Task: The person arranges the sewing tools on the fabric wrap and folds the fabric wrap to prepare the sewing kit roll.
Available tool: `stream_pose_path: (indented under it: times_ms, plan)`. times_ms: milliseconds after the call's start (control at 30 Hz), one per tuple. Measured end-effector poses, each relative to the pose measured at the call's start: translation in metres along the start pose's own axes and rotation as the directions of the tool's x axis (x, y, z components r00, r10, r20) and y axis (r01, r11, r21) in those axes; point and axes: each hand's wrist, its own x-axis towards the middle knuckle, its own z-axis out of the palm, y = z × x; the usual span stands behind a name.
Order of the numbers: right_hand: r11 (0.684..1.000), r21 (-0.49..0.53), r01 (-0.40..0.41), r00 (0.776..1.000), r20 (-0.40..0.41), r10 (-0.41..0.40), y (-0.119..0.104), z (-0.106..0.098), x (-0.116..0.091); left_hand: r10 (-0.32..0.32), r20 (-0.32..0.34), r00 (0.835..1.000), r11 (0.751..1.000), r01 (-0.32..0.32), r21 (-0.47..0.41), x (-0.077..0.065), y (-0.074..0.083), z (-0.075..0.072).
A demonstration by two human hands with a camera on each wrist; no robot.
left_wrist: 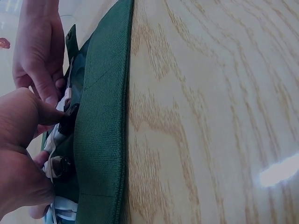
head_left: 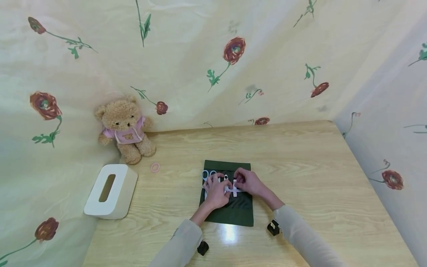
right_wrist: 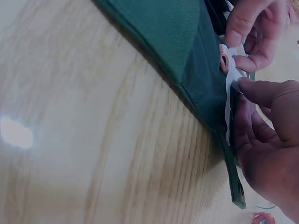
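Note:
A dark green fabric case (head_left: 230,218) lies spread out on the table, with a white elastic band (right_wrist: 228,107) running across it. Under the band are scissors with pale blue handles (head_left: 205,175) and a slim pale pink-and-white item (head_left: 235,193) of unclear kind. My left hand (head_left: 217,191) reaches over the middle of the case, its thumb and finger pinching the band beside the pale item. From the other side my right hand (head_left: 249,182) pinches the band near that item's upper end. A small black piece (left_wrist: 69,120) shows by the left fingertips. Fingers partly hide the other tools.
A light wooden table (head_left: 317,178) surrounds the case. At the back left sits a teddy bear (head_left: 126,128) in a pink top, with a pink ring (head_left: 155,167) in front of it. A white tissue box (head_left: 113,191) stands at the left edge. Flowered cloth (head_left: 186,74) hangs behind.

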Motion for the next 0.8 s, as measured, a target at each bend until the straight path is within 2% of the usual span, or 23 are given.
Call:
stream_pose_path:
  times_ms: [200, 367, 667, 800]
  plan:
    - [0.995, -0.078, 0.069, 0.998, 0.003, -0.069, 0.0, 0.001, -0.003, -0.004, 0.001, 1.0, 1.0, 0.004, 0.003, 0.0, 0.002, 0.0]
    - [0.977, -0.173, 0.127, 0.992, 0.006, -0.128, -0.003, 0.003, -0.006, -0.012, -0.008, 1.0, 1.0, 0.012, -0.011, 0.002, 0.002, -0.001]
    - [0.967, -0.209, 0.145, 0.985, 0.127, -0.12, -0.006, 0.0, -0.015, -0.022, 0.001, 1.0, 1.0, 0.022, -0.006, 0.0, 0.001, -0.001]
    - [0.959, -0.243, 0.143, 0.983, 0.147, -0.11, -0.007, 0.0, -0.013, -0.026, 0.006, 1.0, 1.0, 0.026, -0.01, 0.001, 0.002, -0.001]
